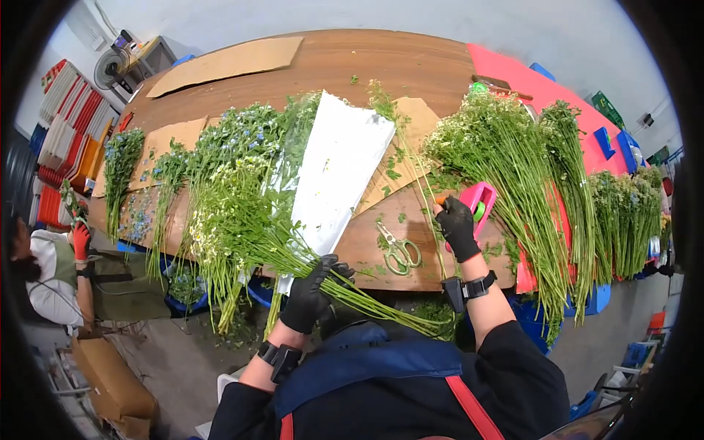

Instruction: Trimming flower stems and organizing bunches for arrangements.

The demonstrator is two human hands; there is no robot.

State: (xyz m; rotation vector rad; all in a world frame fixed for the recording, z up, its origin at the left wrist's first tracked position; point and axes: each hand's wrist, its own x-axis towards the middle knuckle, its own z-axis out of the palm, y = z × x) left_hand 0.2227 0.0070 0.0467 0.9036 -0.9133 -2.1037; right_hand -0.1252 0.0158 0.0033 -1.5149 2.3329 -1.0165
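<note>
My left hand (313, 294), in a black glove, grips a bunch of green stems (374, 306) with small white daisy-like flowers (206, 234). The flower heads point left; the stem ends trail right, in front of my body. My right hand (458, 226), also gloved, is closed with its bare thumb tip against a long thin flower stem (421, 170). A small orange item (440, 201) shows at those fingertips, too small to name. Just right of that hand stands a pink tape dispenser (477, 201). Green-handled scissors (400, 252) lie on the table between my hands.
A white wrapping sheet (338, 181) lies over cardboard (410, 118) on the wooden table (379, 60). Blue-flowered bunches (242, 132) lie left, white-flowered bunches (495, 137) right. Stems overhang the front edge above blue bins (528, 319). A person (60, 275) works at far left.
</note>
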